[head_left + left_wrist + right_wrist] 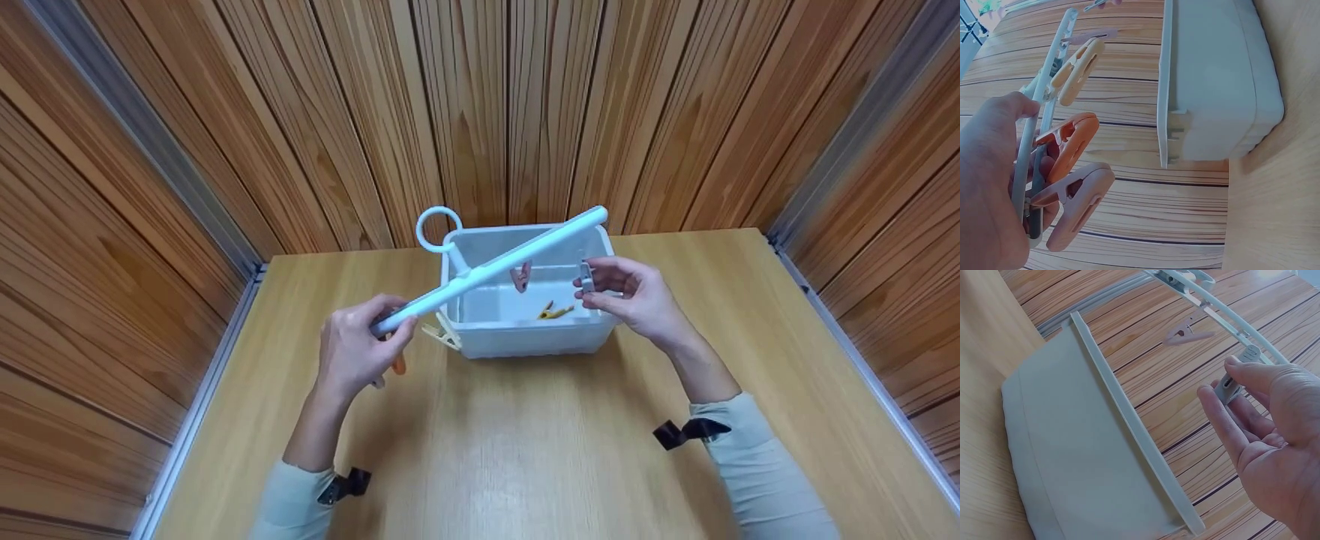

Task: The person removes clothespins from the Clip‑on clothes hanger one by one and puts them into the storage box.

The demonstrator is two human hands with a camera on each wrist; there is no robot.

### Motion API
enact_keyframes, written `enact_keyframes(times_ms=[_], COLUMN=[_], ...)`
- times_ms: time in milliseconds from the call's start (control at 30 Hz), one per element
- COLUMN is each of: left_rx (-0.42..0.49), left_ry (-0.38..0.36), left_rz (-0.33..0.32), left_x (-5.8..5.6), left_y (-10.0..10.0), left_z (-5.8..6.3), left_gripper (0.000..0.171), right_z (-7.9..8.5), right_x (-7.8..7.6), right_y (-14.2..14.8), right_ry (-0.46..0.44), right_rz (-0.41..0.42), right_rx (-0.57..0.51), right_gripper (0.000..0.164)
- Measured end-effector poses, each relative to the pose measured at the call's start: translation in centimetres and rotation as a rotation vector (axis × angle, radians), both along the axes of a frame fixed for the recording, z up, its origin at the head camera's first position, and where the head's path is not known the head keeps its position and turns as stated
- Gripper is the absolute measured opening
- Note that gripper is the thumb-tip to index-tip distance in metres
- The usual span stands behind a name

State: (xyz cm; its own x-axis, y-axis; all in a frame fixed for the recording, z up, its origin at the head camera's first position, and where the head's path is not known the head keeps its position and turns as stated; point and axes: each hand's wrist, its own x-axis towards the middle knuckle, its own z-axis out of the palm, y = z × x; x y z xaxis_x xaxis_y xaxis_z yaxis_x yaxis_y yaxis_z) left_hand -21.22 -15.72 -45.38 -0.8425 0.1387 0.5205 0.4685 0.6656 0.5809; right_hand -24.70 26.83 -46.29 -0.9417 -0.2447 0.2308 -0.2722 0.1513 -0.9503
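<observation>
My left hand (356, 345) grips the near left end of a pale blue clip hanger (525, 249), a long bar with a ring hook (422, 227). The bar slants up to the right over a white plastic bin (536, 342). From its underside hang a brownish-pink clothespin (1085, 205), an orange clothespin (1075, 146), a cream clothespin (1082, 73) and a pink clothespin (520, 277). Near the bar's far end, my right hand (630, 296) pinches a grey clothespin (1229, 386) between thumb and fingers; its upper tip overlaps the bar in the right wrist view.
A yellow clothespin (553, 311) lies inside the bin. The bin stands on a wooden table (510, 450) close to its back edge. Wood-panelled walls (480, 112) rise behind and at both sides, with metal rails (202, 420) along the table's sides.
</observation>
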Motion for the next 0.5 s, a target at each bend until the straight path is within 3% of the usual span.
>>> enact_keyframes(times_ms=[500], left_rx=[0.069], left_ry=[-0.029], left_rz=[0.069], left_x=[0.3], left_y=[-1.3], left_z=[-0.7], left_gripper=[0.019], right_z=[1.1], right_x=[-1.5], right_y=[0.4], right_ry=[0.006], right_rz=[-0.035], right_rx=[0.039], right_gripper=[0.054])
